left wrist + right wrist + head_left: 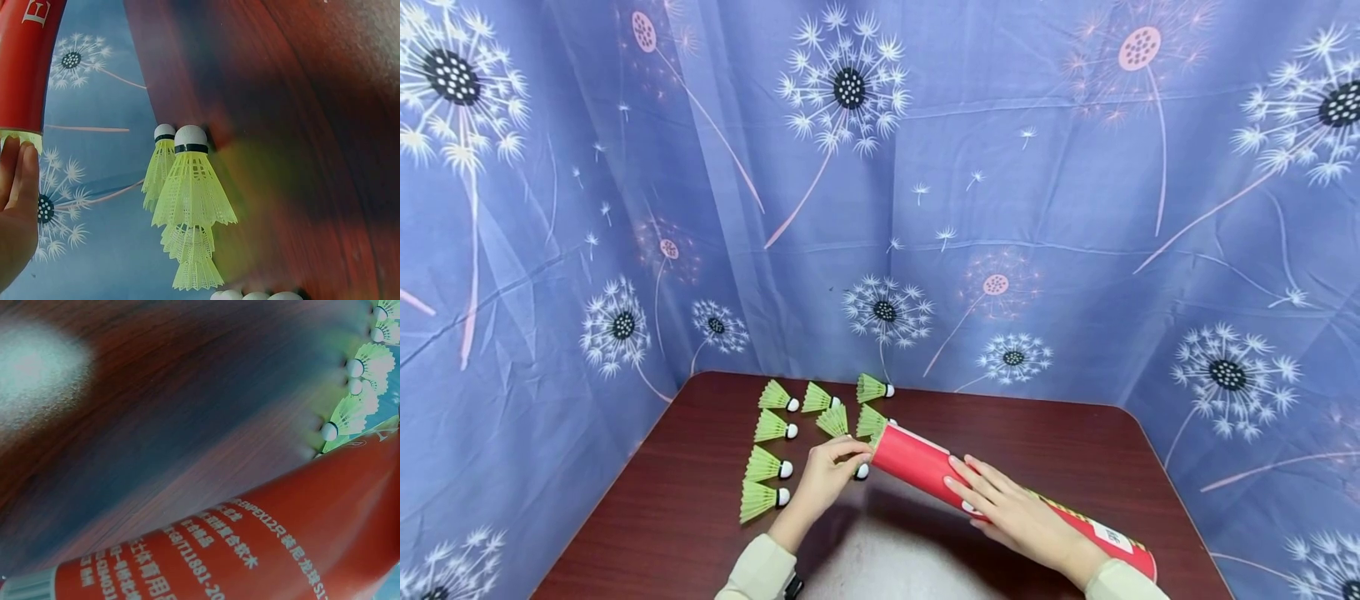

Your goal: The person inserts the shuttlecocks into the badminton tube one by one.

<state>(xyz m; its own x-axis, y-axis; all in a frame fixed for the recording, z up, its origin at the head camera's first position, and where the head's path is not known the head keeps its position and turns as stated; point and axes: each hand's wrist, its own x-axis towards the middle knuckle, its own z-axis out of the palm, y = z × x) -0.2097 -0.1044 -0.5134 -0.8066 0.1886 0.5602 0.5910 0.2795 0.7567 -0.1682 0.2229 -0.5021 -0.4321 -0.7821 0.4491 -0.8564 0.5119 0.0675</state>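
The red tube (917, 461) lies under the right hand (1022, 521), which grasps it. At its mouth, the left hand (826, 479) pinches a shuttlecock (33, 138).

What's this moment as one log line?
right hand: holding red tube | left hand: touching shuttlecock at tube's mouth | other shuttlecocks: on table

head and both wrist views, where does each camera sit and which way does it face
Head: worn on the head, facing forward and down at the table, red tube, shuttlecocks and printed cloth; both hands show, left and right, with sleeves.
Left wrist: on that wrist, facing shuttlecocks and the tube's end; part of the left hand shows at the left edge.
Right wrist: on that wrist, looking across the tube's printed side; no hand discernible.
Shared by head and left wrist: left hand, tube, shuttlecocks, cloth.
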